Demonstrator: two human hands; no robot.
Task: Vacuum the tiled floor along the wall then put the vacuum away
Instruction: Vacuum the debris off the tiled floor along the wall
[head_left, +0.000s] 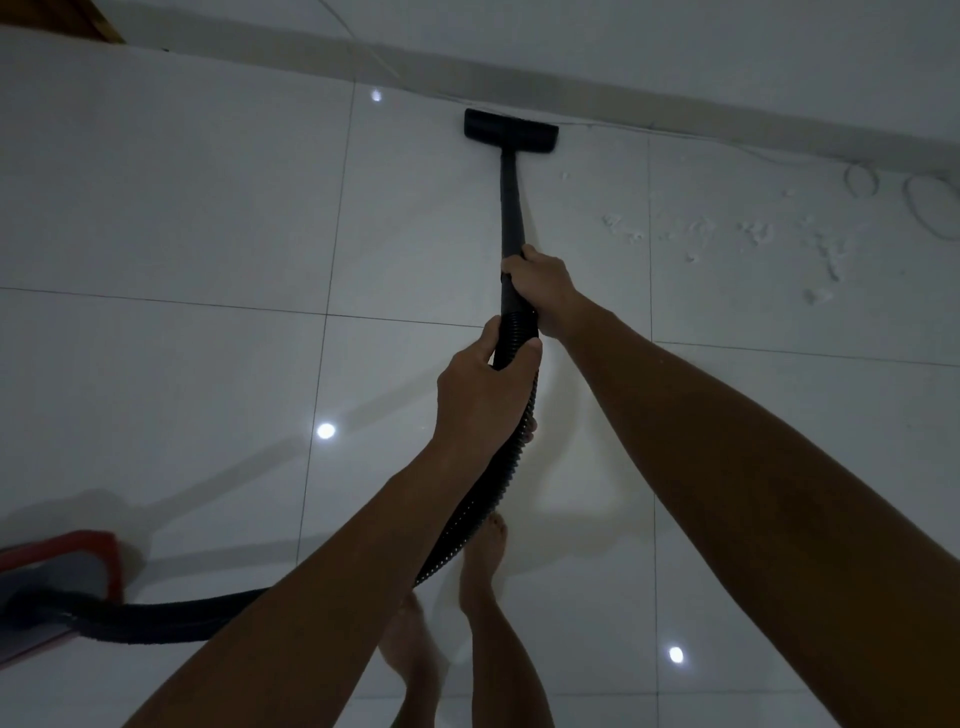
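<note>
A black vacuum wand (511, 208) runs from my hands to a flat black floor nozzle (510, 132) that rests on the white tiled floor (182, 197) close to the wall's skirting (675, 111). My right hand (543, 283) grips the wand's lower end. My left hand (485, 387) grips the ribbed black hose (483, 499) just below it. The hose curves down and left to the red and grey vacuum body (57, 577) at the left edge.
White crumbs and dust (753, 234) lie scattered on the tiles right of the nozzle. A thin white cable (930, 208) runs along the wall and loops at the far right. My bare feet (483, 561) stand below the hose. A brown wooden corner (78, 21) shows top left.
</note>
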